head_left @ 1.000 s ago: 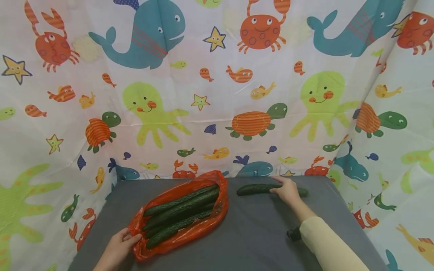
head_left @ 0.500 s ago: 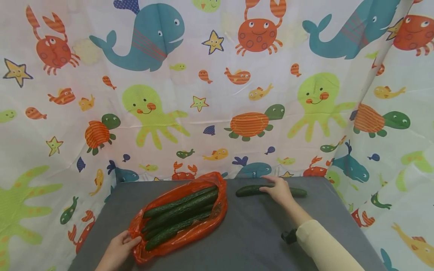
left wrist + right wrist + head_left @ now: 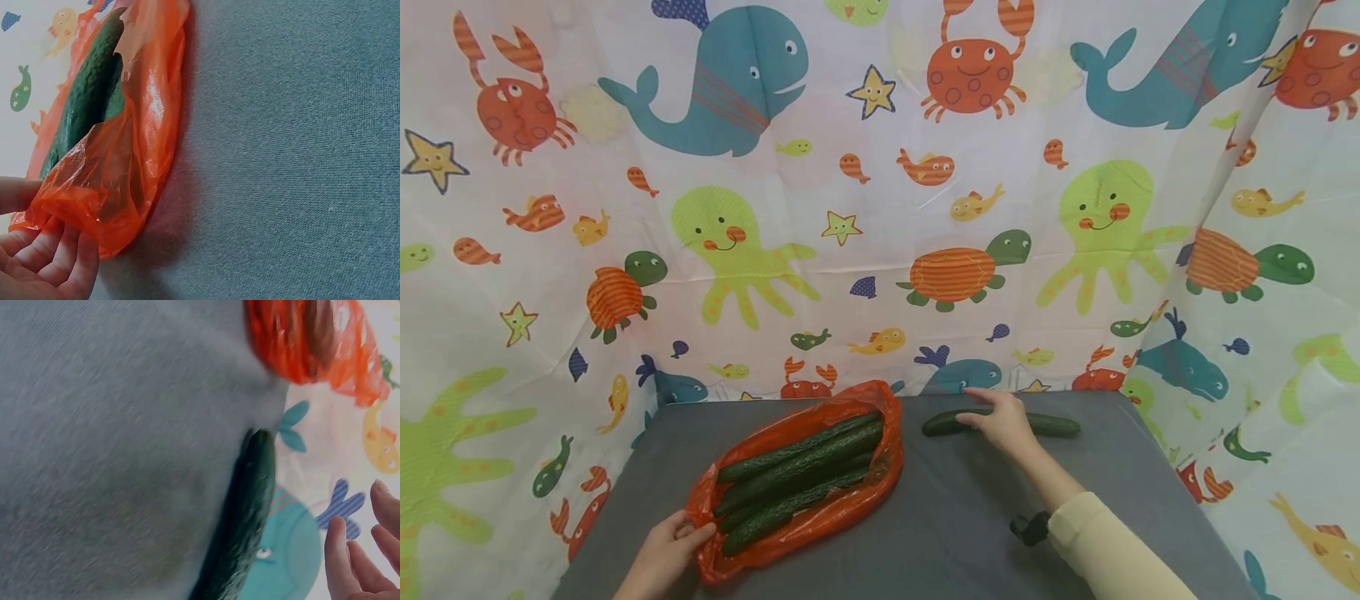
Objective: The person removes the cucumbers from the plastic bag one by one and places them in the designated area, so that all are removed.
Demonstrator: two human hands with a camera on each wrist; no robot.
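An orange-red plastic bag (image 3: 891,467) lies slanted on the left of the table, its mouth spread over several dark green cucumbers (image 3: 805,462). My left hand (image 3: 662,550) pinches the bag's near left edge. In the left wrist view the thin plastic (image 3: 81,200) sits between thumb and fingers. One single cucumber (image 3: 1056,426) rests by the back edge, right of the bag. Over its middle is my right hand (image 3: 1007,421), thumb and fingers spread. The right wrist view shows these fingers (image 3: 337,556) apart from the cucumber (image 3: 247,512), with nothing in them.
The grey table (image 3: 940,533) meets a cloth wall (image 3: 865,333) printed with sea animals at its back, with more cloth on both sides. A black device (image 3: 1028,528) sits at my right wrist, beside the pale sleeve (image 3: 1105,542).
My right hand has slid leftward along the single cucumber, uncovering more of its right end. My left hand keeps its place on the bag, and the cucumbers lie as before.
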